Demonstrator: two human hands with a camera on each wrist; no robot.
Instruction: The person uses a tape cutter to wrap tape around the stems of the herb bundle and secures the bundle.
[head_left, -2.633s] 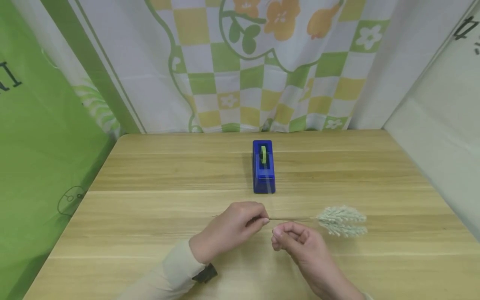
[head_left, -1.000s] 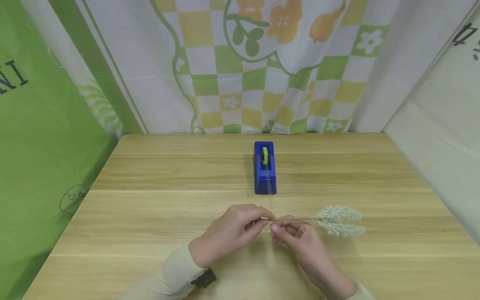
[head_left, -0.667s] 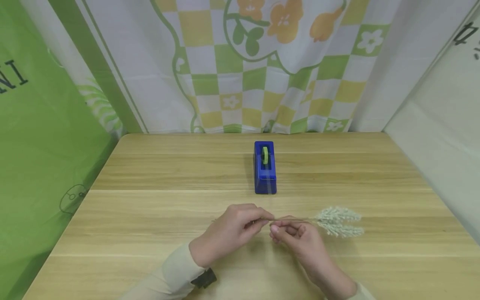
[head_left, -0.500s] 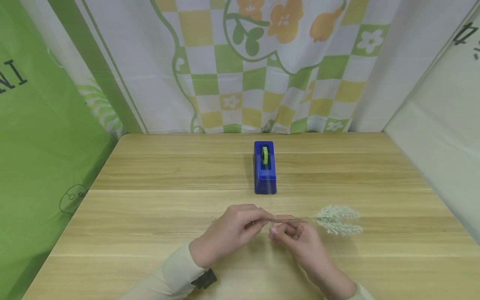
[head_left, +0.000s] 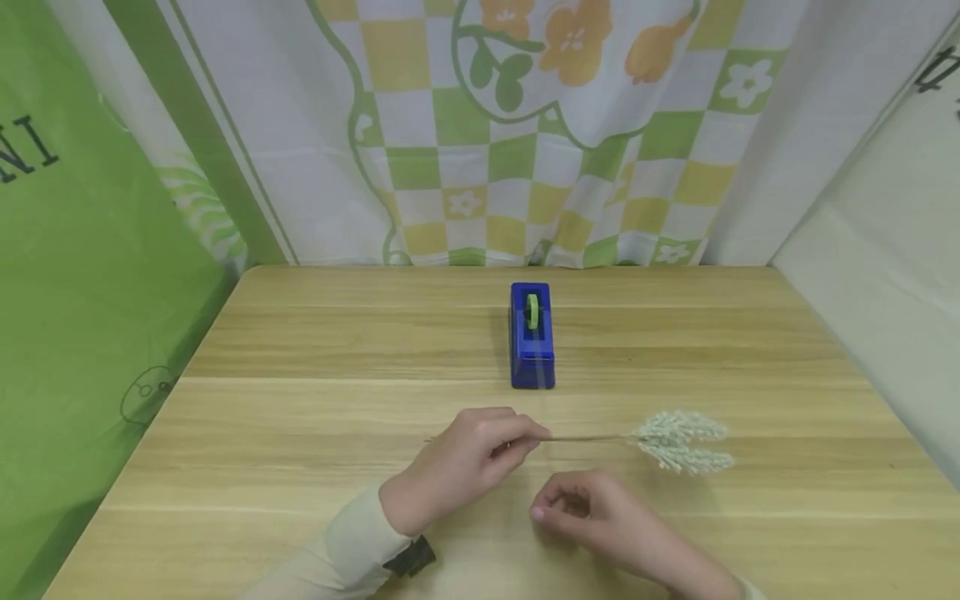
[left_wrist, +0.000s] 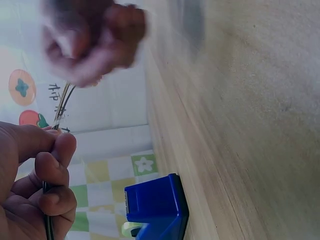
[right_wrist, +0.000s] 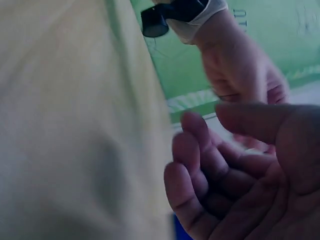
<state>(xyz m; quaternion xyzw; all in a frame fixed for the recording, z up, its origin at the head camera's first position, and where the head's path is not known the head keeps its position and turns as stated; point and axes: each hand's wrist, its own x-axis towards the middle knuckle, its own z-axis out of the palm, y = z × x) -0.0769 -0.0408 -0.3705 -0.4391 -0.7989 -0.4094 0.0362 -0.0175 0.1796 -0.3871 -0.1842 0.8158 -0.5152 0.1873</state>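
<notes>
My left hand (head_left: 465, 458) pinches the thin stems of artificial grass sprigs (head_left: 681, 442), whose pale green, fluffy heads point right. In the left wrist view, thumb and forefinger grip the dark stems (left_wrist: 62, 102), and the lower fingers curl around them further down. A clear, shiny bit of tape (left_wrist: 58, 119) shows on the stems just past those fingertips. Nearer the body and apart from the stems is my right hand (head_left: 592, 517), fingers loosely bent. The right wrist view shows its thumb away from the fingers and nothing held between them.
A blue tape dispenser (head_left: 533, 367) with a light green roll core stands beyond the hands on the wooden table (head_left: 337, 350). Patterned curtain (head_left: 510, 167) hangs along the back edge, with a green cloth (head_left: 90, 250) at left and a pale one at right.
My right hand has left the stems and drawn back toward the body, its fingers loosening. The left hand keeps its pinch in nearly the same place; the dispenser has not moved.
</notes>
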